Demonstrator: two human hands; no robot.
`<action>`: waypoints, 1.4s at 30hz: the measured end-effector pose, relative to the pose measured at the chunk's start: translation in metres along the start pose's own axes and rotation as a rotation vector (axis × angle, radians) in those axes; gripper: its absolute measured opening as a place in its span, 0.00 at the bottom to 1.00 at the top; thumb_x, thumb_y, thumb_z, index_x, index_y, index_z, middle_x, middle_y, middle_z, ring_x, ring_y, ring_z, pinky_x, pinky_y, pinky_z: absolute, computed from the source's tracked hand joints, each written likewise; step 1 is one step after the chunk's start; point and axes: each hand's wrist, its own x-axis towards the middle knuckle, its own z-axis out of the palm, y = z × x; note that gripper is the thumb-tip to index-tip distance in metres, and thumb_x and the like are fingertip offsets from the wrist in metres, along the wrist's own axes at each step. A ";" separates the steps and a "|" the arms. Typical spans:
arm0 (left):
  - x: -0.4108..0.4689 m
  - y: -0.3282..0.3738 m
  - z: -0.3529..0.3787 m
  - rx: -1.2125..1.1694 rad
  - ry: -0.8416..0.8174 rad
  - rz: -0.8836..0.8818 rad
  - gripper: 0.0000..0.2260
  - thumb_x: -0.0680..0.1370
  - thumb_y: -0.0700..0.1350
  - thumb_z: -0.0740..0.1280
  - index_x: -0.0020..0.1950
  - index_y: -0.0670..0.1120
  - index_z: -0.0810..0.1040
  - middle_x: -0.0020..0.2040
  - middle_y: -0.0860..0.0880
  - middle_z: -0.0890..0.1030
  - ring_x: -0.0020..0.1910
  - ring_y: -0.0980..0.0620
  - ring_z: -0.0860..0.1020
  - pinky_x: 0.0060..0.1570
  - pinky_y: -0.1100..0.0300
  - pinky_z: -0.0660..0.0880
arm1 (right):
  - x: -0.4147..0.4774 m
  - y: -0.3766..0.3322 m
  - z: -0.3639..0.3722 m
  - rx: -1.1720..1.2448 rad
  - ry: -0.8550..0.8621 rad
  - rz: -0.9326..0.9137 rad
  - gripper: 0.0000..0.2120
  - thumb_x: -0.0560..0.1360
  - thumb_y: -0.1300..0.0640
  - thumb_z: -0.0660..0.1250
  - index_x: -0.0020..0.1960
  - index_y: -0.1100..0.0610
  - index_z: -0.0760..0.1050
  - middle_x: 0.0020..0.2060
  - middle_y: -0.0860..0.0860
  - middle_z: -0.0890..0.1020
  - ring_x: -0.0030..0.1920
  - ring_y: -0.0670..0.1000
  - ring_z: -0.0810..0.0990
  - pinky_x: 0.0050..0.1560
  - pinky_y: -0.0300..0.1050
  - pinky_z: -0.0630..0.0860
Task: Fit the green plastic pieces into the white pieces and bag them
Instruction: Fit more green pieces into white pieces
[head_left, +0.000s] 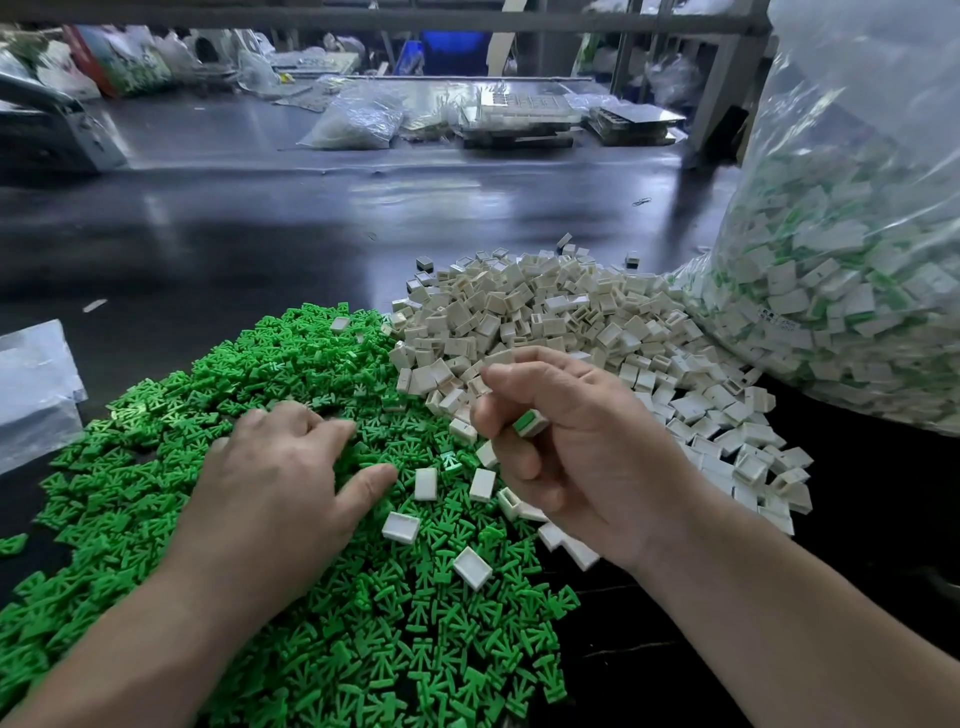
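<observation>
A wide heap of small green plastic pieces (291, 597) covers the near left of the dark table. Behind it to the right lies a heap of white box-shaped pieces (545, 312). My left hand (270, 483) rests palm down on the green heap, fingers spread and touching the pieces. My right hand (561, 441) hovers over the border of the two heaps with curled fingers, gripping a white piece with a green insert (530, 423). Several loose white pieces (426, 484) lie on the green heap near both hands.
A large clear plastic bag (852, 260) full of assembled white-and-green pieces stands at the right. A flat clear bag (31, 384) lies at the left edge. The dark table (234, 234) stretches back to trays and bags (358, 117) at the far side.
</observation>
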 end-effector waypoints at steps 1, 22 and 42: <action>0.000 0.000 0.001 0.036 -0.022 0.008 0.31 0.73 0.70 0.50 0.67 0.54 0.75 0.58 0.51 0.77 0.58 0.49 0.72 0.56 0.50 0.70 | 0.000 0.001 0.001 -0.038 0.007 -0.021 0.04 0.78 0.62 0.67 0.45 0.56 0.77 0.34 0.55 0.81 0.23 0.47 0.68 0.20 0.33 0.63; 0.007 0.009 0.010 -0.134 0.162 0.199 0.14 0.73 0.61 0.64 0.48 0.56 0.84 0.43 0.57 0.79 0.45 0.51 0.76 0.46 0.51 0.68 | 0.005 0.004 -0.004 0.084 -0.045 0.058 0.08 0.71 0.59 0.68 0.51 0.56 0.79 0.34 0.54 0.78 0.26 0.47 0.71 0.21 0.37 0.65; -0.004 0.017 0.007 -1.411 0.028 -0.027 0.09 0.72 0.53 0.74 0.47 0.49 0.83 0.36 0.44 0.82 0.34 0.50 0.78 0.32 0.62 0.76 | 0.001 0.014 0.001 -0.203 -0.027 0.110 0.04 0.82 0.60 0.64 0.49 0.57 0.75 0.33 0.52 0.79 0.25 0.47 0.72 0.20 0.37 0.67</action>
